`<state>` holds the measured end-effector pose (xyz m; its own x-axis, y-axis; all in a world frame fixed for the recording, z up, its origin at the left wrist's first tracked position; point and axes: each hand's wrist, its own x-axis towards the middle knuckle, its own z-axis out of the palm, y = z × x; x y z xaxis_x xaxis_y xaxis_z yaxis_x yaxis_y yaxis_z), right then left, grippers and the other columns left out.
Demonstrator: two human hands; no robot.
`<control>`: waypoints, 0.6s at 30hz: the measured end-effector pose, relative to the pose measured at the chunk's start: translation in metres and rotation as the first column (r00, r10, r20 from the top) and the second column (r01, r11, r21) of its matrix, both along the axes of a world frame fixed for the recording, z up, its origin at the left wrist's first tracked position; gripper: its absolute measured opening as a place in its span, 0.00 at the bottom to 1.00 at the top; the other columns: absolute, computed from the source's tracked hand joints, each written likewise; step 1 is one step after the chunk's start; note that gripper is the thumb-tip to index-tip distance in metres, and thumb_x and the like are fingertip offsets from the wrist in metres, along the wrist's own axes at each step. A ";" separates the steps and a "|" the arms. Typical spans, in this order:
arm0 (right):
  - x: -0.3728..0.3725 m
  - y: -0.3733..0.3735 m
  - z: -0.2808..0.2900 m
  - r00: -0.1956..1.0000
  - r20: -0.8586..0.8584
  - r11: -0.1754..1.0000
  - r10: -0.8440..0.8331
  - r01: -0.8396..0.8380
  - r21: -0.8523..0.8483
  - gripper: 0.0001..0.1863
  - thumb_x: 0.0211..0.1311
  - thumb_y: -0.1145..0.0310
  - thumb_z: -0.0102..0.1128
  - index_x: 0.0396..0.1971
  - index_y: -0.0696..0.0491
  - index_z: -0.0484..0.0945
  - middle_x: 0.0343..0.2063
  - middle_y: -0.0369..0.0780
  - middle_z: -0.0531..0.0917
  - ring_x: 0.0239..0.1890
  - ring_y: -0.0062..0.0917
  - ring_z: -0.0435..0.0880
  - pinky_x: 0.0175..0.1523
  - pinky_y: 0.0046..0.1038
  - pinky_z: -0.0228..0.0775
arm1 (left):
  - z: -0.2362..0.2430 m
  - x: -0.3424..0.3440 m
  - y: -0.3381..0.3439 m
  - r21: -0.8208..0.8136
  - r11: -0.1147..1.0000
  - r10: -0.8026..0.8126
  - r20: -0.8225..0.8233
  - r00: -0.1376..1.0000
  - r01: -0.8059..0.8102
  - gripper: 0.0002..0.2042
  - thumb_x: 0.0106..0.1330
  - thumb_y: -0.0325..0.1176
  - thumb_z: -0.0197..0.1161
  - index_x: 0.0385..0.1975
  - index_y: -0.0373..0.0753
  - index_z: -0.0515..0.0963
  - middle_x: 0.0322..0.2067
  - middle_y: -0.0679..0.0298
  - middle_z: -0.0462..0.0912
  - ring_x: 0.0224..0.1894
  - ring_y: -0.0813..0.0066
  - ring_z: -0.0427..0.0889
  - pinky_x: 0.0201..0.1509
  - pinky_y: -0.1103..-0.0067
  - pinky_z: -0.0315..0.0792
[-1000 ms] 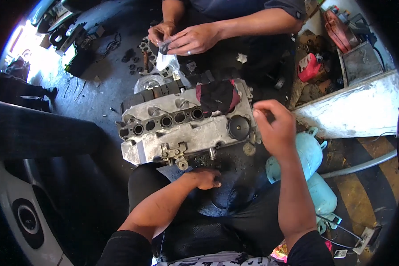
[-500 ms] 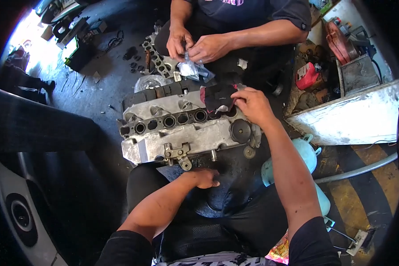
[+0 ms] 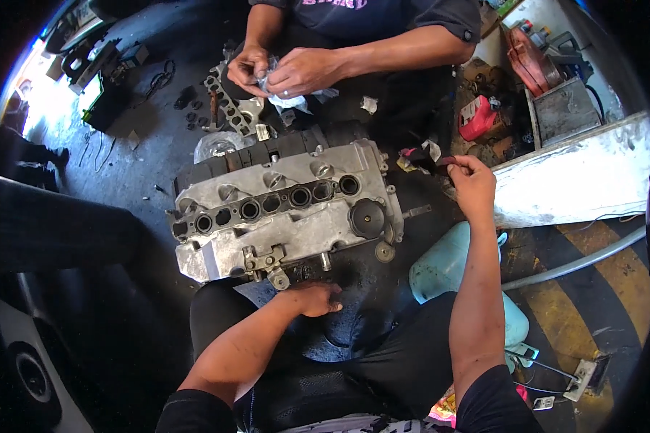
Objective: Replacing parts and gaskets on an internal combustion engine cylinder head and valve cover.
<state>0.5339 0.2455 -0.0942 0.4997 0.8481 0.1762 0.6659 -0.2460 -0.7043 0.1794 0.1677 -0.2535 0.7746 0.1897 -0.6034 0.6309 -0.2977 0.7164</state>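
Dark floor (image 3: 143, 160) around metal engine part (image 3: 289, 234). Right hand (image 3: 474, 186) pinches dark rag (image 3: 432, 165) off its right end; left hand (image 3: 315, 299) near engine's lower edge, grip unclear.

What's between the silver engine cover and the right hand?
In the head view: a black-and-maroon cloth in the right hand, dark floor, and a small metal piece beside the silver engine cover.
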 end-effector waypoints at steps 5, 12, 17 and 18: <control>0.014 -0.011 0.004 0.999 0.024 1.000 -0.026 0.026 -0.008 0.11 0.61 0.72 0.70 0.41 0.61 0.87 0.20 0.30 0.79 0.24 0.13 0.73 0.32 0.22 0.67 | -0.001 -0.002 -0.003 0.000 1.000 -0.004 -0.001 1.000 0.004 0.32 0.75 0.58 0.57 0.71 0.43 0.68 0.65 0.43 0.75 0.69 0.43 0.73 0.73 0.58 0.66; 0.014 -0.015 0.013 0.999 0.032 0.999 -0.037 0.037 -0.022 0.11 0.61 0.72 0.69 0.41 0.61 0.87 0.19 0.30 0.78 0.24 0.13 0.73 0.32 0.22 0.67 | -0.001 -0.005 -0.003 -0.018 1.000 0.002 -0.005 1.000 -0.002 0.33 0.75 0.58 0.56 0.72 0.44 0.68 0.68 0.46 0.73 0.70 0.46 0.72 0.74 0.59 0.65; 0.011 -0.020 0.022 0.996 0.066 0.998 -0.059 0.060 -0.020 0.12 0.60 0.71 0.70 0.41 0.61 0.87 0.20 0.32 0.81 0.24 0.14 0.75 0.33 0.24 0.69 | 0.011 0.000 0.000 -0.031 0.999 -0.012 -0.044 0.999 0.010 0.33 0.74 0.58 0.56 0.73 0.46 0.68 0.69 0.46 0.72 0.71 0.47 0.72 0.75 0.60 0.64; 0.011 -0.021 0.023 0.996 0.070 0.998 -0.063 0.064 -0.019 0.12 0.60 0.71 0.70 0.41 0.61 0.87 0.20 0.32 0.81 0.24 0.14 0.75 0.33 0.24 0.69 | 0.011 0.000 0.001 -0.043 0.999 -0.014 -0.058 0.998 0.012 0.33 0.74 0.58 0.56 0.73 0.46 0.67 0.69 0.47 0.72 0.71 0.47 0.71 0.75 0.60 0.64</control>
